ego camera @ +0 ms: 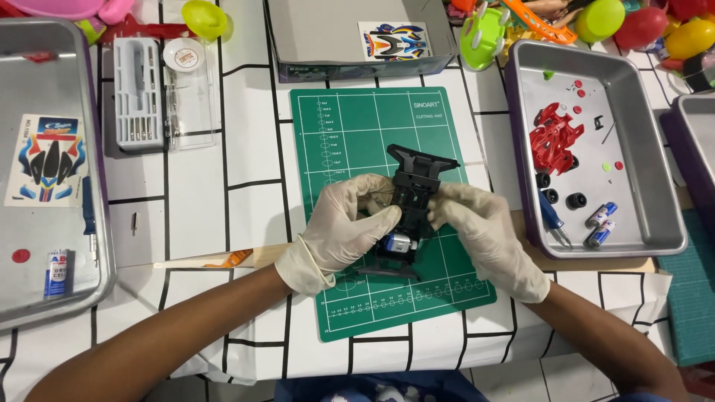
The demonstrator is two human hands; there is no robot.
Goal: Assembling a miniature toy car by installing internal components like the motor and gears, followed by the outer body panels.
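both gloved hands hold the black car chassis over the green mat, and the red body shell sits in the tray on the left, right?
Not quite. The red shell lies in the tray on the right, not the left, as the head view shows. The rest holds: the left hand and right hand, both gloved, hold the black chassis over the green mat.

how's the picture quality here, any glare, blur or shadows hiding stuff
Head view: even overhead light, sharp across the green cutting mat; soft glare on the right metal tray; the gloved left hand and right hand look crisp, shading the black toy car chassis only faintly; edges bow slightly.
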